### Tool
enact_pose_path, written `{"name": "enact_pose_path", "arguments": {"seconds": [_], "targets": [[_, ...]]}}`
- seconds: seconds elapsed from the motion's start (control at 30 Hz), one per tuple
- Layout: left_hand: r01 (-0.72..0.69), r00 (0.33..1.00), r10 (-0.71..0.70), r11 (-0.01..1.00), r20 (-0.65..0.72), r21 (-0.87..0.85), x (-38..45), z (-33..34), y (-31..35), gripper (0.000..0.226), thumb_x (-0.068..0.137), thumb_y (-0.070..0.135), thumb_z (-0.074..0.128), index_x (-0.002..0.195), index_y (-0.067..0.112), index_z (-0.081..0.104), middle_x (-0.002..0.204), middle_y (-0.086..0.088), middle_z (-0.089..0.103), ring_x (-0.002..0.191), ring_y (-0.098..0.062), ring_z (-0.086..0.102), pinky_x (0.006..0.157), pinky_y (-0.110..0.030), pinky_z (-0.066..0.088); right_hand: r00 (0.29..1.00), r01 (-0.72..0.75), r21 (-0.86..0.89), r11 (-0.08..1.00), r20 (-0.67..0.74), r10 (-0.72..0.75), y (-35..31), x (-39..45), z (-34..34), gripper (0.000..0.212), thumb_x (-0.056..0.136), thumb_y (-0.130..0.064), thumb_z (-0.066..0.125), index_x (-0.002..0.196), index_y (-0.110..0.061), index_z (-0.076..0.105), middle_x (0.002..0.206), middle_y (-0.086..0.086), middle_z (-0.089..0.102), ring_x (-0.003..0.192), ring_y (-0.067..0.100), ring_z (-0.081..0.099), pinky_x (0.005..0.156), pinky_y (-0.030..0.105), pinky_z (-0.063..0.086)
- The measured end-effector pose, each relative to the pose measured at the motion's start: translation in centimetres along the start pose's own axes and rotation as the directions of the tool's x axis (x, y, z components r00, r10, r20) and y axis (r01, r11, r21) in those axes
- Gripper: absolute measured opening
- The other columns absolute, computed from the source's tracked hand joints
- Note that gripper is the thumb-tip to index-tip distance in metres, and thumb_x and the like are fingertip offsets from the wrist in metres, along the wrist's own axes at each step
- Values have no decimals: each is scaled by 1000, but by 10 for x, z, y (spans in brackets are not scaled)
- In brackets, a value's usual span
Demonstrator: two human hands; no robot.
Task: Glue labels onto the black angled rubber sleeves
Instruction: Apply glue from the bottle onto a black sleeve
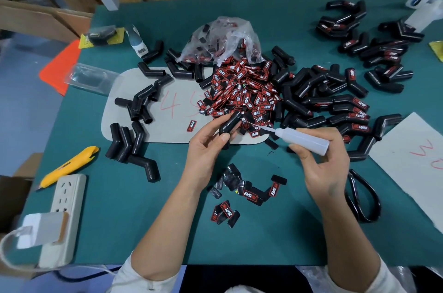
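Item in hand: one black angled rubber sleeve (229, 123), centre of frame, gripped by the left hand (208, 151) with fingers curled round its lower leg and the thumb across the bend; its upper leg projects up and right, clear of the fingers. The right hand (322, 161) grips a translucent glue bottle (302, 140), right of centre, lying almost level, its fine nozzle pointing left with the tip just beside the held sleeve. Stock: heap of red-and-black labels (242, 91) directly above the hands, spilling from a clear plastic bag (223, 40). Unlabelled sleeves (134, 134), left of centre, on and around a grey card (124, 91). Labelled sleeves (354, 110), right and upper right. Loose labels (249, 193), lower centre on the green table (143, 209). Sundries: yellow utility knife (69, 164) and white power strip (63, 216), lower left; black scissors (364, 197), lower right.
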State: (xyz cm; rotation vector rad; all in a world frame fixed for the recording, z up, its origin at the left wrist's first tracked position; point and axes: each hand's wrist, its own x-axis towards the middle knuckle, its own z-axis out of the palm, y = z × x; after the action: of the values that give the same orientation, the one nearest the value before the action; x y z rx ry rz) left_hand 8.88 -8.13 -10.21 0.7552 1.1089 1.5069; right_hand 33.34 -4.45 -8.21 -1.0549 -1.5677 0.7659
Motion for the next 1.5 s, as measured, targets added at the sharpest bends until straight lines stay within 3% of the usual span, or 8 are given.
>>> {"name": "enact_pose_path", "arguments": {"seconds": [0.2,0.4,0.7,0.87,1.03,1.17,1.3,1.5], "targets": [[-3,1000,3,1000,0,24,0,-2,-2,43,96,18,73,138,13,68,139,-16,69,130,-35,66,114,-44,50,1000,-7,-7,1000,-6,7,-1,0,1,27,94,-30,74,118,-34,63,112,-16,64,101,24,65,86,53,52],[-9,1000,10,999,-17,47,1,-3,-4,43,95,18,75,138,16,69,138,-15,69,130,-34,65,116,-48,48,1000,6,-21,1000,-2,-7,-1,0,1,26,94,-35,73,118,-32,64,112,-19,63,100,26,64,85,55,51],[-21,1000,22,998,-18,57,2,-5,-5,50,92,30,81,139,17,69,138,-13,70,130,-33,65,115,-47,48,1000,23,-13,1000,7,-23,2,-1,1,28,94,-29,74,120,-30,64,113,-13,63,101,22,63,87,48,51],[-14,1000,15,999,-17,38,2,-4,-5,45,93,21,78,137,17,70,137,-11,71,127,-29,68,112,-40,51,1000,27,-11,1000,-3,-27,2,-1,0,28,94,-30,74,119,-31,64,114,-24,62,102,15,63,90,38,49],[-11,1000,12,999,-23,43,2,-3,-4,45,92,18,77,137,15,70,137,-13,70,128,-31,66,114,-44,49,999,46,-20,999,3,-46,1,0,1,28,93,-27,75,119,-30,64,115,-27,61,103,11,62,91,30,47],[-9,1000,10,999,-25,39,2,-3,-3,44,93,17,76,136,15,70,138,-13,70,129,-32,66,114,-43,49,999,37,-25,999,-5,-37,3,0,1,27,93,-29,75,118,-30,64,114,-21,63,102,17,63,90,37,49],[-10,999,11,999,-31,33,2,-1,-1,43,91,17,76,134,18,72,137,-13,71,128,-32,67,114,-44,50,999,49,-17,999,0,-49,4,-1,1,30,92,-26,75,120,-29,64,114,-19,63,102,15,63,90,35,49],[-1,1000,2,1000,-29,26,0,0,2,42,91,19,78,132,22,74,136,-11,71,127,-31,67,109,-37,53,998,56,-28,998,0,-56,5,-1,1,29,92,-25,75,119,-25,64,111,-3,65,102,17,63,89,37,50]]}}
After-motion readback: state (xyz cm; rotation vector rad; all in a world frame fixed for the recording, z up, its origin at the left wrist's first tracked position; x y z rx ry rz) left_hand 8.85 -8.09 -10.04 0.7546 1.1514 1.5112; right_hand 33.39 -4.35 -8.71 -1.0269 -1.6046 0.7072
